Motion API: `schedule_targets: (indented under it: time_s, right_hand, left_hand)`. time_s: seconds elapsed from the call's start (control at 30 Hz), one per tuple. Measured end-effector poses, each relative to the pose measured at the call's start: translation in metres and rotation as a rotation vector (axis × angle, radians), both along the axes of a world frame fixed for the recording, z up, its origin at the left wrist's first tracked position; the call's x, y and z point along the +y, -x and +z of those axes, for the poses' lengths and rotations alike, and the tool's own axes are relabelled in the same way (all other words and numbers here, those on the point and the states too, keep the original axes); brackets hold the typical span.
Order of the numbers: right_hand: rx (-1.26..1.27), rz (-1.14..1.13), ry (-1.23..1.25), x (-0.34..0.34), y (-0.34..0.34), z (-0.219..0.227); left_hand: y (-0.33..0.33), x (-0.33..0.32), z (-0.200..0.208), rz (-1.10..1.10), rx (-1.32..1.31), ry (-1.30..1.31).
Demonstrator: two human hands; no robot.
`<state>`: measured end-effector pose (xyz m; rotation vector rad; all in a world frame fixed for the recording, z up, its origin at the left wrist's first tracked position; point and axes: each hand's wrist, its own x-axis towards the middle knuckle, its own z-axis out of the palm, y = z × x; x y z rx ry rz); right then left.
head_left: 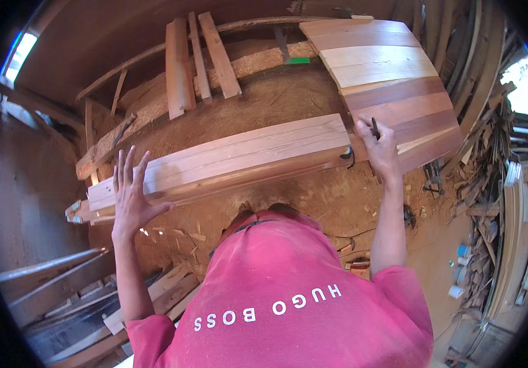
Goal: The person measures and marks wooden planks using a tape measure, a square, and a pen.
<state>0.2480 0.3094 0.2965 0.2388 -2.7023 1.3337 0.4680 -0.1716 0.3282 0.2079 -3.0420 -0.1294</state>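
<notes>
A long pale wooden plank [233, 152] lies across a bench beam in front of me, with lines along its face. My left hand [130, 197] is open near the plank's left end, fingers spread and thumb out; I cannot tell whether it presses on the wood. Just past the right end, my right hand [380, 147] is closed round a slim dark pencil-like stick [375, 127]. That hand is beside the edge of a wide panel of joined light and reddish boards [393, 67]. A small dark hooked piece [346, 153] is at the plank's right end.
Several narrow boards [218, 54] lean over a rough log [245, 65] at the far side, near a green piece [298, 61]. Stacked lumber [509, 227] is along the right, more boards [92, 306] at lower left. Wood scraps and sawdust cover the floor [301, 196].
</notes>
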Motion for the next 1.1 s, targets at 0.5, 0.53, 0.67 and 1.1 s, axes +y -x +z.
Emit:
schedule_targets:
  time_s: [0.5,0.53,0.67,1.1]
  right_hand:
    - [-0.070,-0.068,-0.077,-0.017,-0.056,-0.043]
    - [-0.073,-0.072,-0.078,-0.018,-0.057,-0.042]
    - [-0.058,-0.185,-0.033,-0.022,-0.061,-0.051]
    - [0.130,-0.202,0.028,-0.027,-0.060,-0.073]
  left_hand:
    - [0.032,-0.042,-0.014,-0.205,-0.205,-0.202]
    - [0.031,-0.042,-0.016,-0.219,-0.198,-0.184]
    - [0.031,-0.035,-0.012,-0.206,-0.217,-0.183]
    - [0.027,-0.042,-0.033,-0.260,-0.174,-0.192]
